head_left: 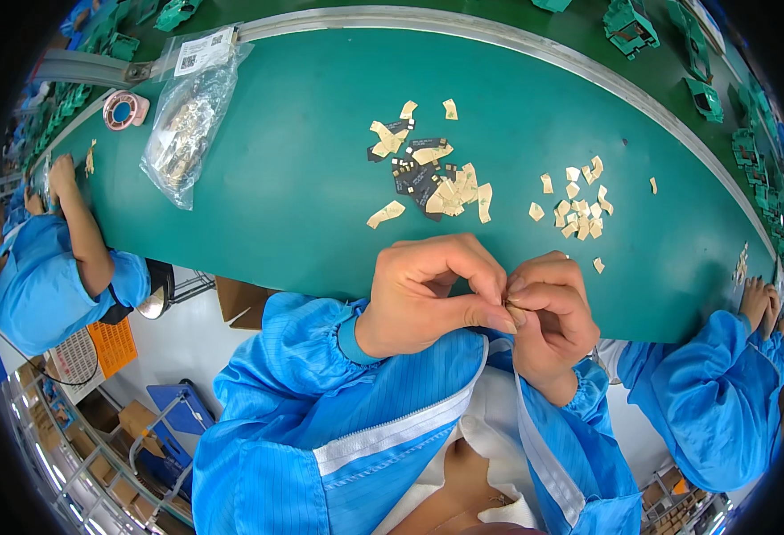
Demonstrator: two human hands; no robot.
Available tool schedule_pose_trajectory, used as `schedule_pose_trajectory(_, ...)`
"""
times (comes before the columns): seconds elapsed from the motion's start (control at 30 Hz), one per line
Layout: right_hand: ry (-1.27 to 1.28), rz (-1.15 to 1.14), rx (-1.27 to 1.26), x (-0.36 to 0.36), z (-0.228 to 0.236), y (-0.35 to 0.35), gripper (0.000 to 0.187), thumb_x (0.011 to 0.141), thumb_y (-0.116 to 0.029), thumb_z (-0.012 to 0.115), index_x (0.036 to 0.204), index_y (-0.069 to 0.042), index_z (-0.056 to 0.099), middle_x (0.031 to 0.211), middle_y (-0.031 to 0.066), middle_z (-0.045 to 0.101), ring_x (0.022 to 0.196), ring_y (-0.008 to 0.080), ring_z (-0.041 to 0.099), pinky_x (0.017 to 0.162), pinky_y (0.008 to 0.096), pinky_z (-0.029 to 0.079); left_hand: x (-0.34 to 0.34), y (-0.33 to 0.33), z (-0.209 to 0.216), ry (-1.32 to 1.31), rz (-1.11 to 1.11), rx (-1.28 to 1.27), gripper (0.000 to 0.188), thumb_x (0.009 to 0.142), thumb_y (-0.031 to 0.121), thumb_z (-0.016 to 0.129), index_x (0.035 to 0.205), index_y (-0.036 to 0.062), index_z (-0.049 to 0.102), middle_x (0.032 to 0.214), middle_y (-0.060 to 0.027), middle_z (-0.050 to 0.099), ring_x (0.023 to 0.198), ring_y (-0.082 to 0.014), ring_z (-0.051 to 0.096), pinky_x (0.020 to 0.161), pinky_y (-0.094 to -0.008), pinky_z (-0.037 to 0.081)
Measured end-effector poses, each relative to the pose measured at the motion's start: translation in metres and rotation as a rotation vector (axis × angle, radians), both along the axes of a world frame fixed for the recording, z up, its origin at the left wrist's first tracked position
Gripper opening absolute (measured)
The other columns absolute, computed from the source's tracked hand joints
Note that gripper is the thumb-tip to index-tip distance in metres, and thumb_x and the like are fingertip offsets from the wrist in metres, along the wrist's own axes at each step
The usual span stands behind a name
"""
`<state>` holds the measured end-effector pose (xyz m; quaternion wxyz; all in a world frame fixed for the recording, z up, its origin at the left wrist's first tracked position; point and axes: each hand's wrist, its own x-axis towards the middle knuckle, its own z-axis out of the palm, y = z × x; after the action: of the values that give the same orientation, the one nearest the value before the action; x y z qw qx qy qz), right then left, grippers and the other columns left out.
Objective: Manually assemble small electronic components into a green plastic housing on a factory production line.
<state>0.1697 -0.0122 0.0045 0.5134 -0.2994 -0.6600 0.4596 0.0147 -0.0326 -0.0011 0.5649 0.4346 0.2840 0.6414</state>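
My left hand (437, 290) and my right hand (552, 312) meet fingertip to fingertip just off the near edge of the green worktop (294, 160). Both pinch at one spot, where a sliver of something small and brownish shows; the fingers cover most of it. Beyond the left hand lies a loose heap of cream-coloured cut pieces (450, 194), mixed with flat black pieces (407, 178). Farther right, past my right hand, smaller cream pieces (579, 214) are scattered in a second cluster.
At the far left a clear plastic bag (187, 134) of small parts lies beside a roll of tape (124, 111). Co-workers in blue sleeves sit at left (53, 276) and right (713, 401). Behind a metal rail (392, 18) stand green plastic housings (628, 27).
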Motion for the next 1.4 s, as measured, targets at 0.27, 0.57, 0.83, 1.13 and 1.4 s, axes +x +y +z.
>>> schedule_pose_trajectory(0.27, -0.01, 0.002, 0.004, 0.0, 0.0, -0.002, 0.011, 0.076, 0.003, 0.067, 0.086, 0.001, 0.063, 0.083, 0.0106, 0.059, 0.071, 0.0182, 0.056, 0.063, 0.0289, 0.043, 0.001, -0.003, -0.001, -0.023, 0.002, -0.028, 0.025, 0.067, -0.004, 0.079, 0.082, 0.0008, 0.059, 0.078, -0.0104, 0.06, 0.07, -0.0179, 0.059, 0.058, -0.0284, 0.047)
schedule_pose_trajectory(0.57, -0.011, 0.004, 0.019, -0.005, 0.001, 0.006, 0.013, 0.075, 0.005, 0.068, 0.086, 0.002, 0.063, 0.083, 0.0109, 0.06, 0.071, 0.0189, 0.056, 0.062, 0.0288, 0.043, -0.003, 0.004, -0.003, -0.061, -0.007, -0.053, 0.026, 0.067, -0.007, 0.078, 0.083, 0.0008, 0.059, 0.079, -0.0104, 0.061, 0.072, -0.0175, 0.06, 0.059, -0.0276, 0.048)
schedule_pose_trajectory(0.83, -0.093, -0.037, 0.005, -0.002, 0.002, -0.006, 0.007, 0.077, 0.003, 0.063, 0.084, 0.0, 0.06, 0.083, 0.0119, 0.057, 0.073, 0.0204, 0.053, 0.063, 0.0292, 0.043, -0.004, -0.008, -0.001, -0.032, -0.074, -0.177, 0.018, 0.071, -0.004, 0.076, 0.082, 0.0, 0.062, 0.082, -0.0083, 0.062, 0.075, -0.0139, 0.059, 0.065, -0.0256, 0.047)
schedule_pose_trajectory(1.13, -0.025, 0.043, -0.084, -0.015, -0.002, -0.014, 0.007, 0.079, 0.004, 0.061, 0.085, 0.001, 0.058, 0.085, 0.0092, 0.054, 0.077, 0.0184, 0.05, 0.067, 0.0269, 0.043, -0.018, -0.021, 0.001, -0.039, -0.124, -0.15, 0.012, 0.082, 0.003, 0.069, 0.089, 0.0008, 0.06, 0.084, -0.0035, 0.058, 0.078, -0.0103, 0.056, 0.067, -0.0234, 0.044)
schedule_pose_trajectory(1.4, -0.053, 0.066, -0.063, -0.036, 0.016, -0.008, 0.012, 0.074, 0.006, 0.069, 0.086, 0.003, 0.066, 0.084, 0.0131, 0.062, 0.073, 0.0194, 0.058, 0.064, 0.0283, 0.047, -0.039, -0.021, 0.004, -0.07, -0.11, -0.111, 0.004, 0.086, -0.002, 0.059, 0.087, -0.0004, 0.055, 0.086, -0.0062, 0.053, 0.072, -0.0102, 0.053, 0.065, -0.0236, 0.045)
